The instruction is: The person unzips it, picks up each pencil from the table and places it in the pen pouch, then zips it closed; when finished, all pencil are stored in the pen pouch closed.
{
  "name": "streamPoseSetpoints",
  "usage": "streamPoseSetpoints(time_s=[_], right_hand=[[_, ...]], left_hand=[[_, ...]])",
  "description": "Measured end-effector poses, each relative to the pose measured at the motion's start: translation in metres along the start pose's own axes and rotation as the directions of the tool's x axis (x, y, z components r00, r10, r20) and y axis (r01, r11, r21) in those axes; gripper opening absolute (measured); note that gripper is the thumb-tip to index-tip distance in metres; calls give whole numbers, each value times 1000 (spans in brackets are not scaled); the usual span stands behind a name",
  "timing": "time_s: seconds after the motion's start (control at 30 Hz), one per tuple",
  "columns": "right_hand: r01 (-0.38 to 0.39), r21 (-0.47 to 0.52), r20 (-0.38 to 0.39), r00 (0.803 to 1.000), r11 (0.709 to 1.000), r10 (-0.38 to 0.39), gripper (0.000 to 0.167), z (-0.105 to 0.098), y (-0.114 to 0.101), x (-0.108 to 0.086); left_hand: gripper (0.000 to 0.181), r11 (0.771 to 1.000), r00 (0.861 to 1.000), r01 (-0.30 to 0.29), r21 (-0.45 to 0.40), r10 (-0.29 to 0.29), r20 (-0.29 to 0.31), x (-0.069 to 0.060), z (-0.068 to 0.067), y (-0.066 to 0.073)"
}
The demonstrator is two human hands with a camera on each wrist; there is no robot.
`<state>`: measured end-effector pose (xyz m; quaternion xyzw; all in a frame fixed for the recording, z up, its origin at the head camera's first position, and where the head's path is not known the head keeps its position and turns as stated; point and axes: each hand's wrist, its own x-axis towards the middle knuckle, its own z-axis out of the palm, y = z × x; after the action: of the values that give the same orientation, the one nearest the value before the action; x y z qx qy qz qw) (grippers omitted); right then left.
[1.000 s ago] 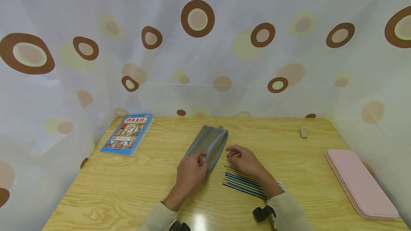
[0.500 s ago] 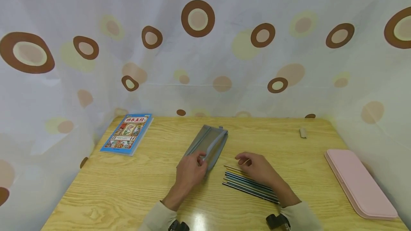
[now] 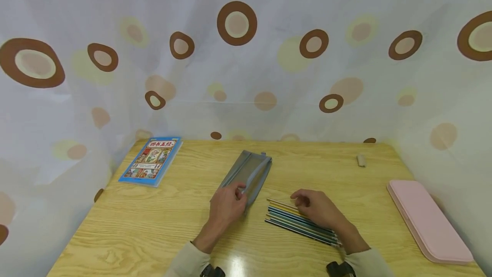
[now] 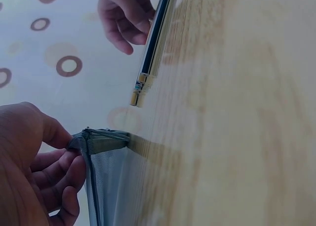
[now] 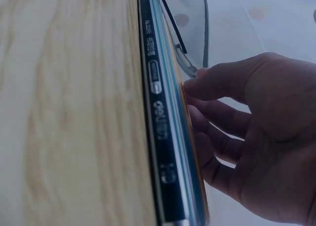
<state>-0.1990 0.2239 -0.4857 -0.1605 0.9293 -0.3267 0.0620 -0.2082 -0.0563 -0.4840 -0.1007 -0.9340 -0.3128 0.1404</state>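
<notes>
A grey mesh pouch [image 3: 242,170] lies mid-table, slanting away, with a zip along it. My left hand [image 3: 226,204] pinches its near edge between thumb and fingers; in the left wrist view that edge [image 4: 106,146] is held raised. To its right, several pencils [image 3: 294,224] lie side by side, dark, green-blue and yellow. My right hand [image 3: 320,210] is over their far side with fingers loosely bent. In the right wrist view its thumb and fingertips are right beside the outer orange-yellow pencil [image 5: 183,105]; whether they touch it I cannot tell.
A blue-covered book [image 3: 151,161] lies at the back left of the wooden table [image 3: 134,225]. A small beige object [image 3: 361,160] is at the back right, and a pink case [image 3: 430,221] lies along the right edge. A patterned curtain [image 3: 238,76] surrounds the table.
My right hand has moved right and nearer to me, away from the pouch and along the pencils, uncovering more of their left part. My left hand has kept its hold on the pouch.
</notes>
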Motion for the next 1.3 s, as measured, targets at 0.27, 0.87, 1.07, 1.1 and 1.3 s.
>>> streamPoseSetpoints(time_s=[0.27, 0.87, 1.07, 1.1, 1.3], right_hand=[[19, -36, -7, 1000, 999, -19, 26, 0, 4, 0], [-23, -210, 8, 1000, 978, 25, 27, -3, 9, 0], [30, -277, 5, 1000, 960, -30, 23, -2, 10, -3], [41, -280, -3, 999, 959, -44, 22, -2, 9, -3], [49, -277, -62, 996, 960, -69, 22, -3, 8, -1]], left_hand=[[21, 1000, 1000, 8, 1, -8, 3, -1, -1, 0], [22, 1000, 1000, 19, 9, -19, -1, -1, 1, 1], [21, 1000, 1000, 10, 13, -10, -5, -3, 2, 0], [21, 1000, 1000, 7, 14, -7, -6, -3, 2, 0], [21, 1000, 1000, 1, 12, -1, -7, -2, 1, 0]])
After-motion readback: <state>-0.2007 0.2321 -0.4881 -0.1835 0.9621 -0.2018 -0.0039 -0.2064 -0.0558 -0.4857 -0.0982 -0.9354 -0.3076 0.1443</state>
